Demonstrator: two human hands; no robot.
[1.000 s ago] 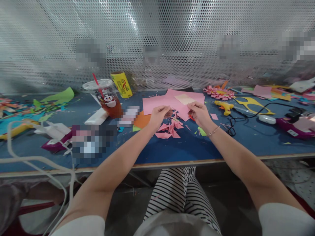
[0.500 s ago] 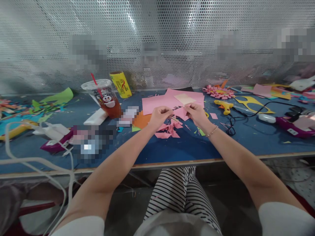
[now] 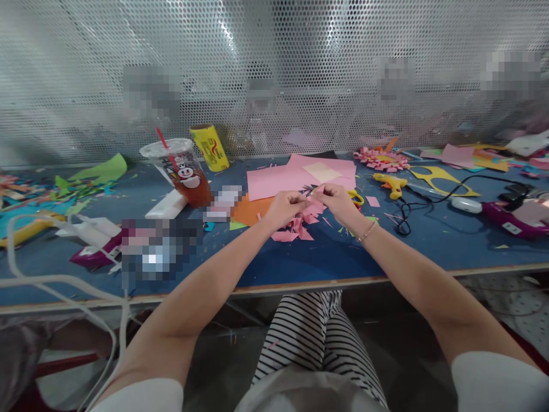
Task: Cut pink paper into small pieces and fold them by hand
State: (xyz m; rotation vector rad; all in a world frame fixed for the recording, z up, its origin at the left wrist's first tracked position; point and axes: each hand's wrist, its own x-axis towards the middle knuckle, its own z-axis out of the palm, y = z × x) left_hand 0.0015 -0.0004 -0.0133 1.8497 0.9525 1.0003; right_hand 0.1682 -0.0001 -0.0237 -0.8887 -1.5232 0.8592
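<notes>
My left hand and my right hand meet over the table, fingers pinched close together. Between their fingertips is a small piece of pink paper, partly hidden by the fingers. Just below lies a loose pile of folded pink paper pieces. Scissors with yellow handles lie behind my right hand, their dark blades partly covered by it. Farther back are large pink sheets with a cream paper piece on top. An orange sheet rests left of my left hand.
A plastic cup of brown drink and a yellow roll stand at the back left. A yellow glue gun with a black cord and a pink paper flower lie to the right. White cables cross the left side.
My hands have come closer together, the left shifting right. The pink piece between them is less exposed, and more of the scissors shows behind my right hand.
</notes>
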